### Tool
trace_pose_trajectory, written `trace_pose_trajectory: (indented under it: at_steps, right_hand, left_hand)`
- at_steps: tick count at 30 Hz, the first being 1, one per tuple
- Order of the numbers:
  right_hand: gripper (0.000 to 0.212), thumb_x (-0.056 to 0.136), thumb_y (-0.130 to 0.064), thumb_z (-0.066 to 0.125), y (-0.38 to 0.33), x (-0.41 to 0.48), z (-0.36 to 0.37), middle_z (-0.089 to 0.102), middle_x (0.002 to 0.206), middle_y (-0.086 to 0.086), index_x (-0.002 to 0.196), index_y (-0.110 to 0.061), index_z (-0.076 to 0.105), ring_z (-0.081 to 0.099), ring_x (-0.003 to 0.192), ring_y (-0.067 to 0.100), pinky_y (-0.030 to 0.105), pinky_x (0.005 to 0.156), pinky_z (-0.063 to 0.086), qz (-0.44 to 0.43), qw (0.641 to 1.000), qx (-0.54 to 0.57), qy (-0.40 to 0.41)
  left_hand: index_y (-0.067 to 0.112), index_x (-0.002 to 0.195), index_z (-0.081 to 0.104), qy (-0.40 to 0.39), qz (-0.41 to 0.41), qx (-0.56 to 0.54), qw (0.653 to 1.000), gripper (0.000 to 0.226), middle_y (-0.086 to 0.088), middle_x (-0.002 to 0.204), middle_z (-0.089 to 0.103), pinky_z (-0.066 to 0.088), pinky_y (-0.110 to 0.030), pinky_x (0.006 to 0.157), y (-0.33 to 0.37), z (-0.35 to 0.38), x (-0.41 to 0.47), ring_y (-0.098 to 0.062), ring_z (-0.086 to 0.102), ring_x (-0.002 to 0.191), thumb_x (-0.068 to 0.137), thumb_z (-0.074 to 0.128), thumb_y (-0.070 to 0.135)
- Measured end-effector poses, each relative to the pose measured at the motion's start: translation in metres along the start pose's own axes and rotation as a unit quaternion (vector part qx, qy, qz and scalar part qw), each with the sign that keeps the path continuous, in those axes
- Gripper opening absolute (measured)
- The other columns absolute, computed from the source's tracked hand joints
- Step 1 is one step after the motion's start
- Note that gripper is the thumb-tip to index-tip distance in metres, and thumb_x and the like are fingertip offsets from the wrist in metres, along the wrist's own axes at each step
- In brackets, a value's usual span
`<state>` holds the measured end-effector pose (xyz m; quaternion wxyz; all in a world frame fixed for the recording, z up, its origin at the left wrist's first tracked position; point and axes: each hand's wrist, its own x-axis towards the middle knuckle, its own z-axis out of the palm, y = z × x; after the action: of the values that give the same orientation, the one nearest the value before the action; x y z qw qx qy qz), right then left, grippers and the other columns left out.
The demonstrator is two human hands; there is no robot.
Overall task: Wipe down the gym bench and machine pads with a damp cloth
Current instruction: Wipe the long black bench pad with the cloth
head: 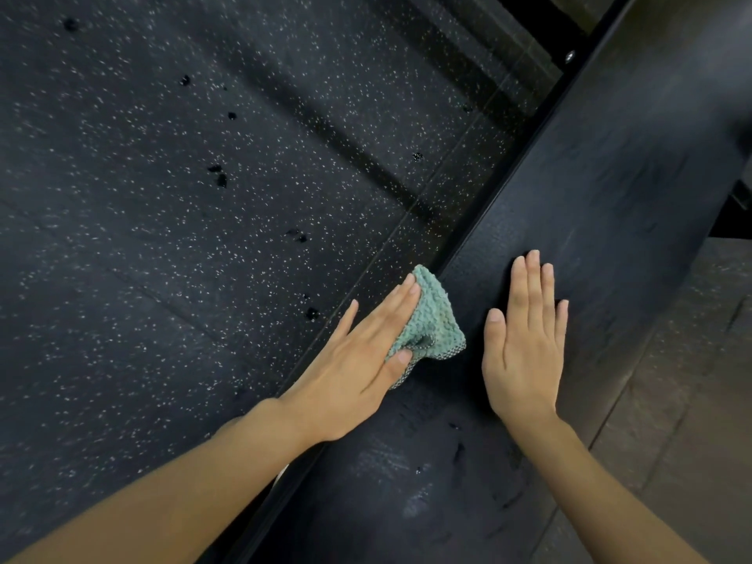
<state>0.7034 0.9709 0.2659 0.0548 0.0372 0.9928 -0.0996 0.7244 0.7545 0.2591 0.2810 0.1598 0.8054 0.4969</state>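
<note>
We press our left hand (358, 360), fingers straight and together, flat on the green cloth (435, 319), which lies at the left edge of the black padded surface (610, 177). Our right hand (525, 343) rests palm down just beside the cloth, fingers extended. The speckled floor (162, 197) lies alongside.

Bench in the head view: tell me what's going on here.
A person is wiping a black padded bench. The left hand presses a folded teal cloth flat against the bench's left edge, fingers straight. The right hand lies palm down on the bench top beside the cloth, not touching it. Pale smudges show on the near part of the pad. Speckled rubber floor lies alongside.
</note>
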Motion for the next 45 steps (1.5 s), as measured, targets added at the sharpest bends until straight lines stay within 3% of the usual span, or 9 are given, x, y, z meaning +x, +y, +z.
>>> trace_pose_trajectory:
  at_steps: [10, 21, 30, 36, 45]
  right_hand:
    - [0.059, 0.101, -0.032, 0.024, -0.032, -0.071, 0.013, 0.009, 0.166, -0.003, 0.158, -0.017, 0.012, 0.004, 0.153, 0.016, 0.039, 0.123, -0.001, -0.01, 1.0, -0.004, -0.017]
    - [0.058, 0.102, -0.036, 0.02, -0.033, -0.069, 0.016, 0.01, 0.166, -0.008, 0.157, -0.023, 0.01, 0.007, 0.153, 0.013, 0.038, 0.124, 0.0, 0.002, 1.0, -0.002, -0.011]
    - [0.059, 0.101, -0.033, 0.022, -0.031, -0.07, 0.017, 0.009, 0.165, -0.008, 0.157, -0.021, 0.013, 0.005, 0.153, 0.012, 0.038, 0.123, 0.0, 0.0, 1.0, -0.009, -0.002]
    - [0.059, 0.1, -0.033, 0.022, -0.03, -0.069, 0.017, 0.008, 0.165, -0.009, 0.158, -0.02, 0.014, 0.004, 0.153, 0.012, 0.038, 0.123, -0.001, -0.005, 1.0, -0.004, 0.001]
    - [0.06, 0.101, -0.033, 0.019, -0.028, -0.071, 0.019, 0.005, 0.166, -0.004, 0.158, -0.015, 0.01, 0.0, 0.153, 0.014, 0.039, 0.123, -0.005, -0.03, 0.999, -0.016, -0.003]
  left_hand:
    - [0.033, 0.154, -0.016, -0.02, -0.027, -0.004, 0.999, 0.063, 0.024, 0.162, -0.016, -0.007, -0.042, 0.124, -0.005, 0.007, -0.043, 0.006, -0.008, 0.149, 0.104, 0.021, 0.036]
    - [0.028, 0.157, -0.014, -0.004, 0.006, 0.022, 1.0, 0.064, 0.019, 0.164, -0.013, -0.003, -0.048, 0.125, -0.001, -0.002, 0.012, 0.008, -0.008, 0.148, 0.108, 0.029, 0.03]
    - [0.033, 0.153, -0.019, -0.025, -0.003, 0.004, 1.0, 0.066, 0.023, 0.163, -0.015, -0.002, -0.045, 0.125, -0.01, 0.004, -0.033, 0.008, -0.008, 0.148, 0.109, 0.03, 0.026]
    - [0.033, 0.154, -0.017, -0.023, -0.015, 0.015, 1.0, 0.062, 0.024, 0.163, -0.015, -0.005, -0.042, 0.125, -0.016, 0.01, -0.067, 0.006, -0.008, 0.149, 0.105, 0.023, 0.034]
    - [0.03, 0.155, -0.014, 0.018, -0.034, 0.023, 0.999, 0.062, 0.023, 0.163, -0.016, -0.008, -0.041, 0.125, -0.008, 0.017, -0.057, 0.009, -0.008, 0.148, 0.106, 0.024, 0.032]
